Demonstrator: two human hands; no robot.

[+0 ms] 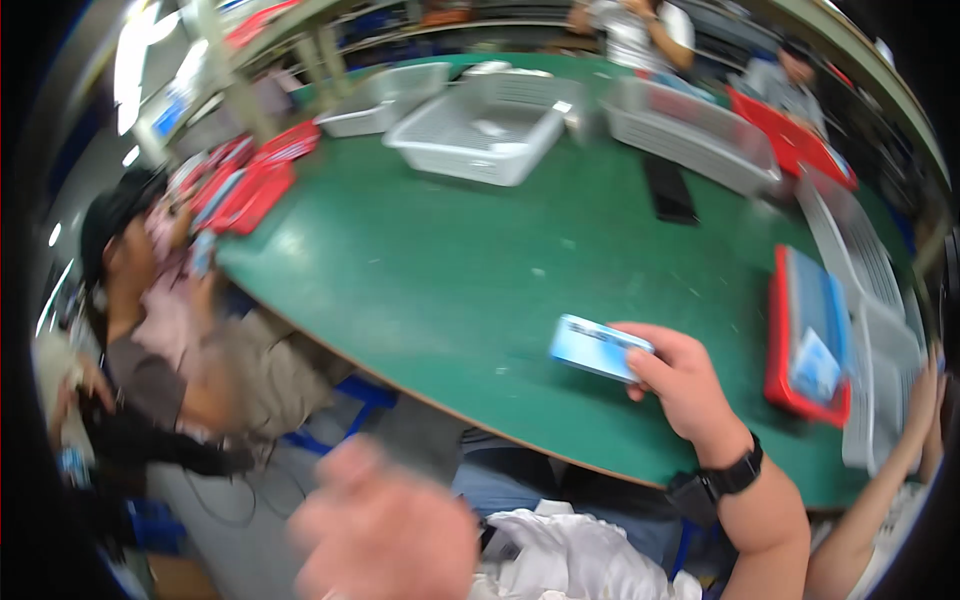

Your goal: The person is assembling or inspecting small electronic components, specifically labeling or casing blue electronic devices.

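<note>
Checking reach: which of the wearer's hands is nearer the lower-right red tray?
Right. The right hand holds a blue card-like item left of the red tray; the blurred left hand is farther off, lower left.

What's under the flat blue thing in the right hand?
The right hand curls fingers under one end of the flat blue thing, thumb on top. The green table lies below. The thing's underside and the bit of table behind it are hidden.

Far side of tabletop, L to R: two baskets, then phone just this side of third basket. Nr R edge: tray w/ packet in it, another basket just R. Over tabletop, L of tray: card in R grip.
</note>
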